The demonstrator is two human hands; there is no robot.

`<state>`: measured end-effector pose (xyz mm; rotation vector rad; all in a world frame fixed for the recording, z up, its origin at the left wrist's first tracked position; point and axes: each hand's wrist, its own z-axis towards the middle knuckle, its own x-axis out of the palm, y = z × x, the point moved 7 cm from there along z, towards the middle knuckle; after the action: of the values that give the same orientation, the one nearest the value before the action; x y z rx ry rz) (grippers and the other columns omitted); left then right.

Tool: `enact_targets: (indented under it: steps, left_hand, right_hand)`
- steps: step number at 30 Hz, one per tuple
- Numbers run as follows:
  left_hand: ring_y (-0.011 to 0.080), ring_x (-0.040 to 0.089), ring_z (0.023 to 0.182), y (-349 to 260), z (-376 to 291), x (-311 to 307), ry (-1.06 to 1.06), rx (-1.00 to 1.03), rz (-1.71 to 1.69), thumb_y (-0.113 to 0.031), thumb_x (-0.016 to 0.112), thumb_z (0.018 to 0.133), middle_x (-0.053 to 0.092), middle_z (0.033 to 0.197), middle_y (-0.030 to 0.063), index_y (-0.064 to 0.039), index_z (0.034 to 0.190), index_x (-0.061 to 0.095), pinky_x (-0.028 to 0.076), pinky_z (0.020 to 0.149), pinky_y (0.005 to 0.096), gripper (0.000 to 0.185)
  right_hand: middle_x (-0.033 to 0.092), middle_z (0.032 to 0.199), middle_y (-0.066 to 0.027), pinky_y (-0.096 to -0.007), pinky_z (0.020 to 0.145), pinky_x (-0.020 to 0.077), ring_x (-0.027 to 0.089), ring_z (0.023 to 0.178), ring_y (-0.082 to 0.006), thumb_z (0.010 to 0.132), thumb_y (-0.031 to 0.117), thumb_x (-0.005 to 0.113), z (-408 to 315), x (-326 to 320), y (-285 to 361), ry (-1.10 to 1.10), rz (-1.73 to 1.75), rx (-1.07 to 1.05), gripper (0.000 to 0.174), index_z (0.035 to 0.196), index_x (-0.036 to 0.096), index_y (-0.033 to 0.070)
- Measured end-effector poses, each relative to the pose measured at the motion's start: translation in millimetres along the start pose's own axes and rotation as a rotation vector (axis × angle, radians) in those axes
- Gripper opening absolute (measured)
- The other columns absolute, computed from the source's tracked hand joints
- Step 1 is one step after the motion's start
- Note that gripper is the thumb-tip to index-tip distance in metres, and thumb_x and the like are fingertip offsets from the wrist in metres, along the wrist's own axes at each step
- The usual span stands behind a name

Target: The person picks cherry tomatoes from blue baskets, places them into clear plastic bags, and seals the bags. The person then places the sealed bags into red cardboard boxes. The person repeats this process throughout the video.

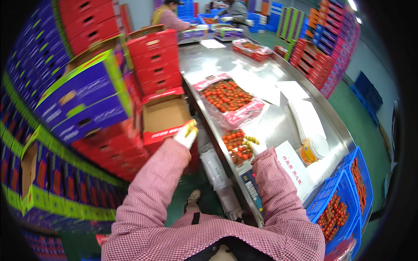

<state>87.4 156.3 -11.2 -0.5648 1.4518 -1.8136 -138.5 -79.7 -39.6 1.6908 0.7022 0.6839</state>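
My left hand (186, 133), in a white glove with yellowed fingertips, is at the near right corner of an empty red cardboard box (166, 114) on top of a stack; whether its fingers grip the rim is unclear. My right hand (255, 145), gloved alike, touches the right side of some cherry tomatoes on the vine (240, 153) at the steel table's left edge; its grip on them is partly hidden. Farther along the table, a pink and white box lined with clear film holds many cherry tomatoes (227, 94).
Blue plastic baskets (343, 192) of tomatoes stand at the right. On the steel table (274, 127) are white sheets (292, 90), a round tub (314, 149) and another packed red box (252, 49). Stacked cartons (81, 98) crowd the left. Two people (168, 16) work at the far end.
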Motion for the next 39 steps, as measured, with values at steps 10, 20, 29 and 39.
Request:
enact_targets:
  steps: [10, 20, 29, 39]
  left_hand:
    - [0.0303, 0.060, 0.101, 114.9, 429.1, 42.9, 0.070, 0.184, 1.016, -0.028, 0.060, 0.078, 0.059, 0.107, 0.0192, -0.006, 0.122, 0.052, 0.048, 0.087, 0.0372, 0.050]
    - [0.0238, 0.062, 0.091, 246.9, 582.7, 74.4, 0.348, -0.309, 1.210, -0.032, 0.060, 0.082, 0.064, 0.100, 0.0153, -0.002, 0.120, 0.056, 0.049, 0.079, 0.0344, 0.048]
    - [0.0113, 0.060, 0.086, 143.0, 567.2, 98.5, 0.659, -0.329, 0.071, -0.013, 0.055, 0.091, 0.063, 0.105, 0.0035, 0.000, 0.126, 0.052, 0.047, 0.080, 0.0263, 0.038]
    - [0.0175, 0.059, 0.097, 155.6, 557.2, 124.2, 0.983, -0.385, -0.145, -0.019, 0.061, 0.087, 0.060, 0.111, 0.0079, -0.004, 0.130, 0.046, 0.049, 0.084, 0.0351, 0.049]
  right_hand:
    - [0.059, 0.116, -0.0139, -0.0336, 0.079, 0.0477, 0.059, 0.096, -0.0222, 0.079, 0.015, 0.069, 229.1, -69.8, -58.3, -0.491, 0.097, 0.111, 0.077, 0.140, 0.026, -0.002]
    - [0.059, 0.113, -0.0124, -0.0329, 0.090, 0.0455, 0.057, 0.102, -0.0200, 0.085, -0.001, 0.060, 247.9, -45.3, -69.6, -0.476, 0.269, 0.040, 0.044, 0.126, 0.042, -0.005]
    - [0.059, 0.113, -0.0124, -0.0299, 0.094, 0.0409, 0.055, 0.102, -0.0179, 0.082, 0.009, 0.066, 178.7, -92.2, 11.5, -0.466, 0.476, -0.044, 0.052, 0.126, 0.044, -0.008]
    - [0.063, 0.101, -0.0127, -0.0331, 0.084, 0.0498, 0.063, 0.086, -0.0206, 0.076, 0.002, 0.057, 143.0, -16.6, 81.4, -0.901, 0.414, -0.082, 0.044, 0.118, 0.050, -0.007]
